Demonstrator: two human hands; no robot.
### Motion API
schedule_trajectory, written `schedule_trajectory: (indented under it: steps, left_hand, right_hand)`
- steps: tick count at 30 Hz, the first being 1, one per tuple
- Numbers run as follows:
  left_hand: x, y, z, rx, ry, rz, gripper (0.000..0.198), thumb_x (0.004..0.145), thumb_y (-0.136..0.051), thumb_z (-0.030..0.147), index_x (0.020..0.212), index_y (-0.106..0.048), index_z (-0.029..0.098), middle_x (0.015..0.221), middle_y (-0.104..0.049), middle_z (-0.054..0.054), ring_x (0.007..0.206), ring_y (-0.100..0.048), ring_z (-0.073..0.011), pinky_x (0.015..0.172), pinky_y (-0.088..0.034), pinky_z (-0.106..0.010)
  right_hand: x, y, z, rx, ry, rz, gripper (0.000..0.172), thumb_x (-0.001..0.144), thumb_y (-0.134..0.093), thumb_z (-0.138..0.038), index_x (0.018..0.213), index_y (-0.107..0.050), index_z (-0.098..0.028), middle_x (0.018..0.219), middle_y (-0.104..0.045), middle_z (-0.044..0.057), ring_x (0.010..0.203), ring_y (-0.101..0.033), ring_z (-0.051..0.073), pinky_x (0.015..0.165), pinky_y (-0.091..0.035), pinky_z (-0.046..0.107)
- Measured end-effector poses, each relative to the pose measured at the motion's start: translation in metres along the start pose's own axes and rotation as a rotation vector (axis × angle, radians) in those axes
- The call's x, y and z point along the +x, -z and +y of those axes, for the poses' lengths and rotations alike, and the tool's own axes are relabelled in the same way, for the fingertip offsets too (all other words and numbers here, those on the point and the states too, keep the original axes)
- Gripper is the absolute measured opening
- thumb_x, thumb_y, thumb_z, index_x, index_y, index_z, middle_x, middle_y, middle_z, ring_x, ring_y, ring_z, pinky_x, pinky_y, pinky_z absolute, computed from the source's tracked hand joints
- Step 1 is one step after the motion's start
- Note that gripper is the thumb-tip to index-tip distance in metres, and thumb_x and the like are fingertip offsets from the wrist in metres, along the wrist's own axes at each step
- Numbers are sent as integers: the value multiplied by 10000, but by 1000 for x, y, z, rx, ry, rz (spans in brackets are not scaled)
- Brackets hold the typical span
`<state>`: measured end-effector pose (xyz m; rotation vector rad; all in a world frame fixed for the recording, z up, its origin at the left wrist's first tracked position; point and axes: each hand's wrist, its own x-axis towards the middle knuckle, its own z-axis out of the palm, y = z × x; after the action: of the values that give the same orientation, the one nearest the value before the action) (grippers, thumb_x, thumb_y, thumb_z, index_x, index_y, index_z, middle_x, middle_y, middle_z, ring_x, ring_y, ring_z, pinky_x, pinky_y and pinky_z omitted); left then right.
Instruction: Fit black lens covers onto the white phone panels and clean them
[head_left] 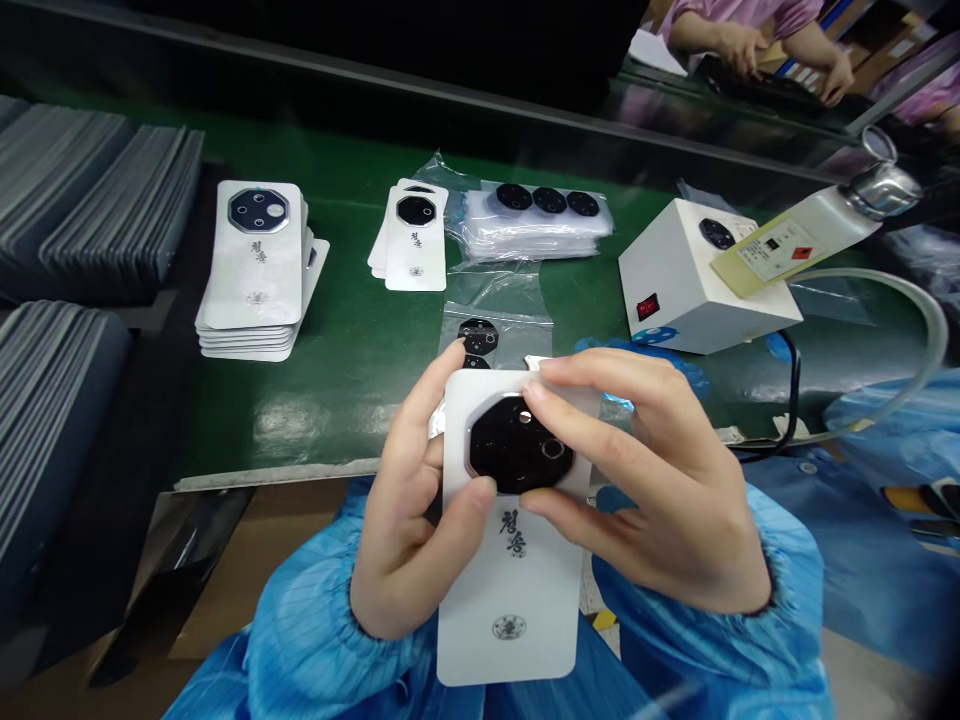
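Observation:
A white phone back panel [510, 590] with dark lettering is held upright over the table's front edge. Near its top sits a black octagonal camera cover [517, 445]. My left hand [424, 520] grips the panel's left side, its thumb on the cover's lower left edge. My right hand [652, 470] is closed round the cover's right part, with fingertips at its upper edge and the thumb at its lower edge. Just behind the panel lies a clear plastic bag [517, 325] with black covers in it, partly hidden by the panel.
A stack of white panels [255, 270] stands at the left, beside racks of dark panels [90, 200]. Two or more white panels [416, 250] and bagged covers [536, 225] lie at the back. A bottle [806, 240] leans over a white box [697, 280] at the right. Another person's hands [742, 48] show behind.

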<state>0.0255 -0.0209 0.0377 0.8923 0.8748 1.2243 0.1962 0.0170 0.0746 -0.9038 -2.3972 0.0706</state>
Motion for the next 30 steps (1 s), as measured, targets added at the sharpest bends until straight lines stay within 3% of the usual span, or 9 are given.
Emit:
schedule_trajectory:
  steps: [6, 11, 16, 20, 25, 30]
  left_hand:
    - [0, 1, -1, -28, -8, -71, 556, 887, -525, 221, 1322, -331, 507, 1064, -682, 68, 794, -689, -164, 512, -514, -213]
    - [0, 2, -2, -14, -12, -71, 567, 886, -527, 241, 1347, -296, 475, 984, -698, 44, 643, -674, -157, 444, -478, -226]
    - [-1, 2, -3, 7, -29, -74, 576, 887, -527, 233, 1356, -288, 466, 860, -704, 59, 482, -610, -99, 438, -486, -211]
    - [0, 1, -3, -37, -31, -77, 570, 884, -532, 214, 1333, -320, 493, 819, -698, 82, 500, -609, -77, 472, -496, -186]
    - [-1, -2, -1, -61, -26, -54, 560, 885, -522, 192, 1320, -346, 499, 867, -701, 85, 508, -620, -113, 492, -521, -255]
    - [-3, -2, 0, -51, -29, -46, 571, 887, -524, 177, 1335, -341, 481, 897, -700, 75, 561, -649, -120, 493, -528, -241]
  right_hand:
    - [0, 0, 0, -12, 2, 0, 413, 815, -620, -309, 1177, -540, -128, 1175, -559, 156, 1107, -540, 269, 882, -512, 460]
    - [0, 0, 0, -16, -10, -8, 396, 822, -610, -308, 1169, -541, -130, 1171, -562, 160, 1102, -542, 276, 879, -509, 468]
    - [-1, -1, 1, -1, 1, -9, 415, 812, -622, -296, 1170, -544, -101, 1175, -552, 168, 1122, -526, 264, 909, -489, 444]
    - [-2, -2, 1, 1, 14, 12, 425, 800, -635, -288, 1166, -549, -90, 1180, -550, 167, 1130, -525, 265, 925, -482, 444]
    - [-2, -3, 1, -5, 23, 33, 437, 790, -646, -287, 1172, -548, -98, 1177, -551, 160, 1128, -535, 274, 927, -492, 451]
    - [-2, -4, 0, -24, 37, 49, 402, 811, -615, -297, 1177, -543, -146, 1183, -555, 143, 1116, -543, 273, 894, -506, 477]
